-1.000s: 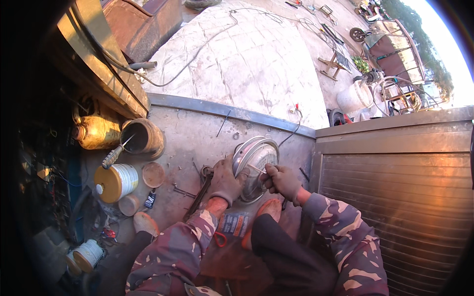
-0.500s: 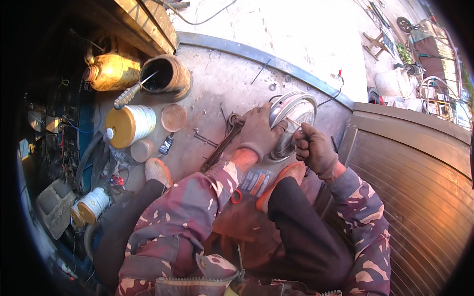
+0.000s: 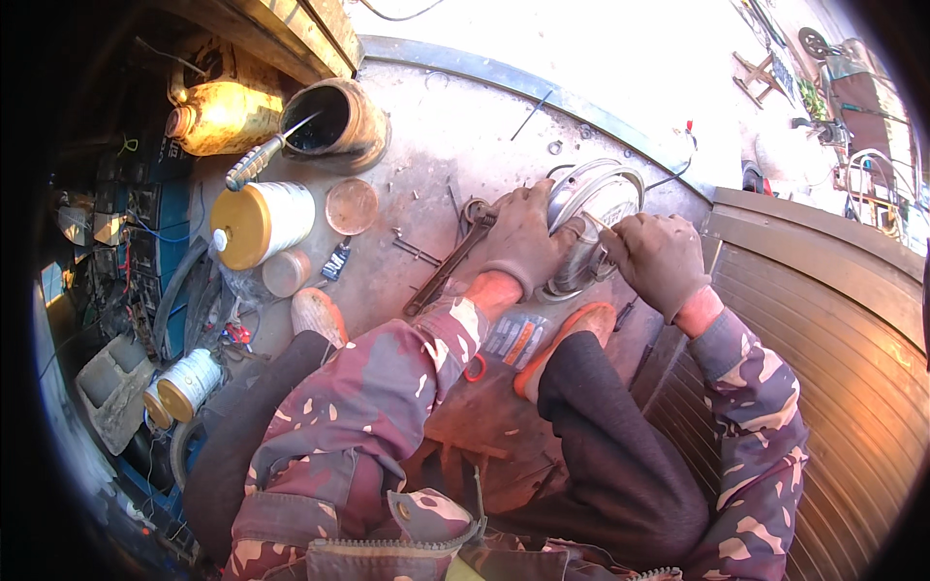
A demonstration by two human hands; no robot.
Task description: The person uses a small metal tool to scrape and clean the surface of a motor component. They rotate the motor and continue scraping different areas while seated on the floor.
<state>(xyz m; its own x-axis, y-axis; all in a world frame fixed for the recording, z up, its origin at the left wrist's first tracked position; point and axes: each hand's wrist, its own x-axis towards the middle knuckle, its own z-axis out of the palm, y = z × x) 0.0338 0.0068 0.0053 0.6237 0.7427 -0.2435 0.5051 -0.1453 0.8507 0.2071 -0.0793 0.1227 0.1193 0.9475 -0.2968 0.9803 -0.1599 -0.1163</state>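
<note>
A round silvery metal housing [image 3: 625, 200] with a raised rim stands tilted on its edge on the concrete floor in front of me. My gloved left hand [image 3: 528, 240] grips its left side, thumb over the front. On its right, my gloved right hand [image 3: 664, 259] is closed in a pinch close to the front face. From its fingertips sticks a thin pale strip [image 3: 604, 226], partly hidden by the fingers. Just left of my left hand, a long dark adjustable wrench [image 3: 453, 266] lies on the floor.
Left stand a dirty pot [image 3: 373, 136] with a screwdriver [image 3: 254, 163] across its mouth, a yellow jug [image 3: 228, 114] and yellow-ended spools [image 3: 242, 228]. A round lid [image 3: 352, 206] and thin rods [image 3: 417, 252] lie nearer. A ribbed brown panel [image 3: 823, 329] borders the right; a metal sill [image 3: 513, 87] runs beyond.
The view has shifted slightly, moving the scene a little in the picture. My right hand has turned, its back now more upward, still at the housing. My left hand keeps its grip.
</note>
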